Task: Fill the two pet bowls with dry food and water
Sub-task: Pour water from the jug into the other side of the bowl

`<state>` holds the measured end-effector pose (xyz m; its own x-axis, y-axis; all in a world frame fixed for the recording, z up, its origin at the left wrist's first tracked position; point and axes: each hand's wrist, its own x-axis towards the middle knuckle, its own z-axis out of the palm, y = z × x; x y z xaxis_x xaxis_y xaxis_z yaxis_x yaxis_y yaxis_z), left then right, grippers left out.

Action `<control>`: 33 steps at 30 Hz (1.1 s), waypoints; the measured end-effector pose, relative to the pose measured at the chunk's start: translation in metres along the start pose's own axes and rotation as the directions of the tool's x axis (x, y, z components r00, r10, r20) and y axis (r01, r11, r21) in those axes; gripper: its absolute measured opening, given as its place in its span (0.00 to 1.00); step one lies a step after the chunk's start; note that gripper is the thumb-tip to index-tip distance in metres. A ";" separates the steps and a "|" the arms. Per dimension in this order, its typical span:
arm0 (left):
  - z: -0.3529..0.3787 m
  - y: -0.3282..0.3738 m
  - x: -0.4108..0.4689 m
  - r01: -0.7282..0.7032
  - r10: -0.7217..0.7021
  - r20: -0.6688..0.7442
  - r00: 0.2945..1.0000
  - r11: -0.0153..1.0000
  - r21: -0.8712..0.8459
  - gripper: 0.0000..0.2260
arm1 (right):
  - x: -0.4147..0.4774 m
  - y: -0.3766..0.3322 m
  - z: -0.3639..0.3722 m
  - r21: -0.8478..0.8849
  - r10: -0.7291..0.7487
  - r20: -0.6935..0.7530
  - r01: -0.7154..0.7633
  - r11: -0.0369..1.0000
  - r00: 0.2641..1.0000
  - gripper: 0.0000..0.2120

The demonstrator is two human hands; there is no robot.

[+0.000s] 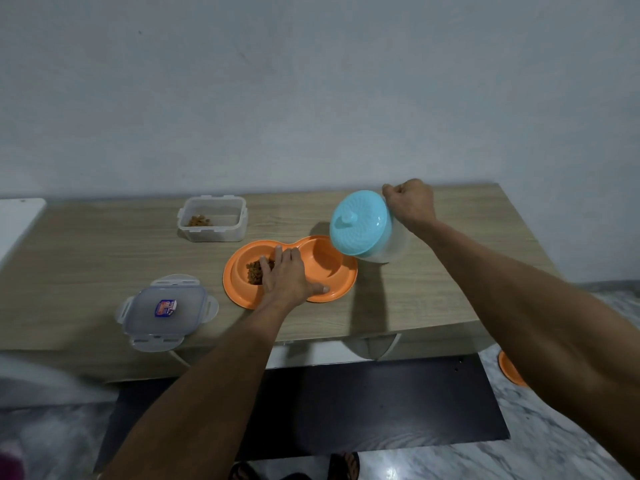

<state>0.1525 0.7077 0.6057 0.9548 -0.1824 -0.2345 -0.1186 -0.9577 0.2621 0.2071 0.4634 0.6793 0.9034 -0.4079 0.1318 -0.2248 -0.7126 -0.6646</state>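
Head view: wood table [433, 299], grey wall [311, 98]; left grip [285, 275] flat, right grip [410, 202] clamps jug [360, 223].

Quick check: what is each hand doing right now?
Left hand: open, fingers straight, resting on the orange double bowl.
Right hand: closed, gripping the tilted blue-lidded jug.

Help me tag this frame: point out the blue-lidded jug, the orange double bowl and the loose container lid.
blue-lidded jug [360, 223]: head view, middle of the blue lid.
orange double bowl [325, 260]: head view, inside the basin nearer the jug.
loose container lid [162, 325]: head view, clear panel below its sticker.
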 end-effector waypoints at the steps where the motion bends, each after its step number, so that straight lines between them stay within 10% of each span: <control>1: 0.000 0.000 0.000 0.002 -0.002 0.002 1.000 1.000 -0.001 0.50 | 0.000 -0.001 0.000 -0.009 -0.016 0.001 0.016 1.000 1.000 0.23; 33: 0.002 -0.001 0.002 -0.001 0.001 -0.005 1.000 1.000 0.016 0.51 | 0.001 -0.021 -0.014 -0.082 -0.126 0.004 0.126 0.989 0.992 0.23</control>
<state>0.1535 0.7077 0.6030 0.9561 -0.1820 -0.2297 -0.1236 -0.9611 0.2470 0.2074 0.4701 0.7035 0.9262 -0.3121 0.2114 -0.1381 -0.8026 -0.5803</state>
